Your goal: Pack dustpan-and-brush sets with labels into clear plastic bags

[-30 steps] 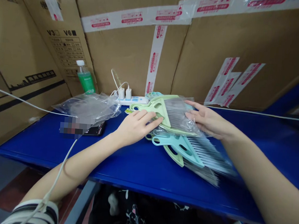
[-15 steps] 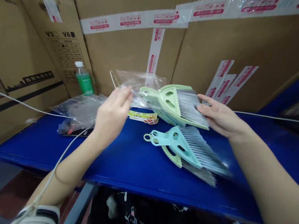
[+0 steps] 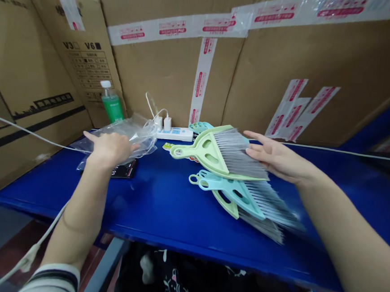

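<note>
My left hand [image 3: 109, 147] lies flat, fingers apart, on a pile of clear plastic bags [image 3: 133, 132] at the left of the blue table [image 3: 163, 206]. My right hand [image 3: 275, 157] is stretched out with its fingertips against the grey bristles of a light green brush and dustpan set [image 3: 211, 152]. That set has no bag on it and rests on top of a teal brush set [image 3: 234, 190] and another green one [image 3: 226, 203], whose bristles fan out to the right.
A dark phone [image 3: 124, 169] lies under the bags' edge. A white power strip with chargers [image 3: 174, 133] and a green bottle [image 3: 112, 103] stand at the back. Taped cardboard boxes [image 3: 173, 72] wall the table. A white cable [image 3: 30, 133] crosses the left.
My left hand pulled the clear bag off the green set and carried it left onto the bag pile. My right hand lowered the bare set onto the other brushes.
</note>
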`<state>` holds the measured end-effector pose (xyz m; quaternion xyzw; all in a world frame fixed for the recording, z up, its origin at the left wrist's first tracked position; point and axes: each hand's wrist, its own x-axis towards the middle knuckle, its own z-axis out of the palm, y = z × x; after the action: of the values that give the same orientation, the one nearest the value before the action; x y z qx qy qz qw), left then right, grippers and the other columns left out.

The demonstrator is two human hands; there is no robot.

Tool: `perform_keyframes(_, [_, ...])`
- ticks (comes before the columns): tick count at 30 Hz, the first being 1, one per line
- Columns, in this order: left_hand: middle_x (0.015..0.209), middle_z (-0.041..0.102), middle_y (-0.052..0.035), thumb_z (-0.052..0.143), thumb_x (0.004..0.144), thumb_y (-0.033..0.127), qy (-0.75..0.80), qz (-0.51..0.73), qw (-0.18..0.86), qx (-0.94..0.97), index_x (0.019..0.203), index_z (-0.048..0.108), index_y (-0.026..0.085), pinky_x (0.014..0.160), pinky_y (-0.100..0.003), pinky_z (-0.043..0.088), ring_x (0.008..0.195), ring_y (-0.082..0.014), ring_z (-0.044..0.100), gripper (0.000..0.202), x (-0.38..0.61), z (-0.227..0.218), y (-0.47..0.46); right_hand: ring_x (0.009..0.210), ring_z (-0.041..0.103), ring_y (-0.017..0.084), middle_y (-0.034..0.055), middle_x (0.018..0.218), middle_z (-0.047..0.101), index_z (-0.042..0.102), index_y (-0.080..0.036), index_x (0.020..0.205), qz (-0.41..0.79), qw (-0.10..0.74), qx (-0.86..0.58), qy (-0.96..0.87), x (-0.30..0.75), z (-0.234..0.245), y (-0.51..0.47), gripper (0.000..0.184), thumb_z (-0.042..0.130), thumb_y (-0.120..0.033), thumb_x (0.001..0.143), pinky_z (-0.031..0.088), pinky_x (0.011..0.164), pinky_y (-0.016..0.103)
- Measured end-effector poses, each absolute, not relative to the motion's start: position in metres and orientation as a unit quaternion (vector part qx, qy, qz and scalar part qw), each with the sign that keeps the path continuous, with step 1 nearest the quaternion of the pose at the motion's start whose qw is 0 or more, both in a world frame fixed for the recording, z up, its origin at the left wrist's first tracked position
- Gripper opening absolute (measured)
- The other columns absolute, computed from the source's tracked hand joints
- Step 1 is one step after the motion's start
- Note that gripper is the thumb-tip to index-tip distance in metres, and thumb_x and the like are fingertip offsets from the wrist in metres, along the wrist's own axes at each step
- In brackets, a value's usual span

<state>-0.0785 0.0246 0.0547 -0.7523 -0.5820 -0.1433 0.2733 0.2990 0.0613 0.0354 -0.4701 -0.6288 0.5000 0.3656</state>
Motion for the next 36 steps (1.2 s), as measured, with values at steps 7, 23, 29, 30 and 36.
perform_keyframes(7, [0.101, 0.069, -0.0161, 0.036, 0.094, 0.052, -0.473, -0.117, 0.271, -0.83, 0.106, 0.062, 0.009, 0.084, -0.042, 0.05, 0.096, -0.0266, 0.063, 0.051, -0.005, 0.054, 0.012, 0.105, 0.064, 0.025, 0.0132, 0.116, 0.066, 0.029, -0.02, 0.143, 0.507, 0.331, -0.446, -0.659, 0.298, 0.035, 0.06, 0.072, 0.06, -0.033, 0.08, 0.056, 0.084, 0.037])
perform_keyframes(23, [0.09, 0.066, -0.0113, 0.042, 0.095, 0.038, -0.423, -0.191, 0.241, -0.852, 0.103, 0.058, 0.008, 0.076, -0.036, 0.046, 0.086, -0.0241, 0.063, 0.034, 0.046, 0.022, 0.026, 0.077, 0.055, 0.022, 0.0061, 0.076, 0.058, 0.058, -0.021, 0.073, 0.005, 0.251, -0.364, -0.897, 0.268, 0.047, 0.018, 0.029, 0.046, -0.043, 0.087, 0.045, 0.067, 0.035])
perform_keyframes(29, [0.099, 0.066, -0.012, 0.044, 0.095, 0.037, -0.408, -0.184, 0.222, -0.866, 0.108, 0.057, 0.01, 0.078, -0.036, 0.044, 0.093, -0.0247, 0.061, 0.032, 0.055, 0.034, 0.035, 0.072, 0.054, 0.02, 0.0038, 0.072, 0.057, 0.052, -0.022, 0.068, -0.037, 0.241, -0.405, -0.881, 0.262, 0.04, 0.019, 0.025, 0.054, -0.041, 0.083, 0.039, 0.061, 0.03])
perform_keyframes(30, [0.099, 0.066, -0.0119, 0.046, 0.094, 0.036, -0.402, -0.179, 0.218, -0.871, 0.109, 0.057, 0.01, 0.079, -0.036, 0.043, 0.094, -0.0247, 0.061, 0.032, 0.057, 0.037, 0.038, 0.07, 0.054, 0.02, 0.0033, 0.071, 0.057, 0.051, -0.022, 0.067, -0.037, 0.236, -0.414, -0.878, 0.263, 0.041, 0.02, 0.024, 0.056, -0.04, 0.082, 0.038, 0.059, 0.029])
perform_keyframes(36, [0.106, 0.064, -0.0104, 0.05, 0.093, 0.033, -0.373, -0.166, 0.174, -0.896, 0.118, 0.054, 0.013, 0.085, -0.034, 0.038, 0.101, -0.0226, 0.058, 0.033, 0.076, 0.059, 0.062, 0.066, 0.055, 0.02, 0.0039, 0.069, 0.057, 0.05, -0.021, 0.064, -0.101, 0.212, -0.495, -0.836, 0.265, 0.048, 0.019, 0.026, 0.057, -0.039, 0.081, 0.031, 0.052, 0.027])
